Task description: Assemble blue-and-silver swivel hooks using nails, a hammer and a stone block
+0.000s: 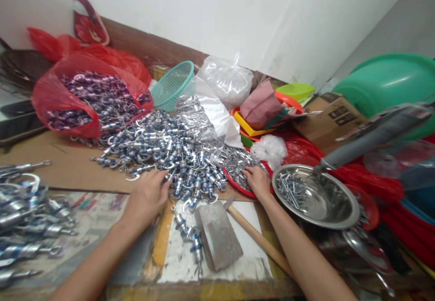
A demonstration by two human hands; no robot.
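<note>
My left hand [147, 196] is at the near edge of a heap of silver-and-blue hooked metal fittings [170, 144]. Its thumb and forefinger close around the end of one fitting, partly lost in the heap. Over a red tray [234, 184] of small flat metal pieces [238, 167], my right hand [257, 181] has bent fingertips down among the pieces; what they pinch is too small to make out. Between my arms sits a grey metal block [219, 237]. Two fittings [195, 246] lie left of it, and a wooden-handled hammer [254, 233] lies to its right.
A steel bowl [326, 201] holds pins [290, 190] beside my right forearm, with a grey-handled tool [374, 133] leaning over it. More fittings [27, 224] lie at the left. Behind are a red bag [44, 97] of purple fittings, a teal basket [175, 83] and a cardboard box [335, 119].
</note>
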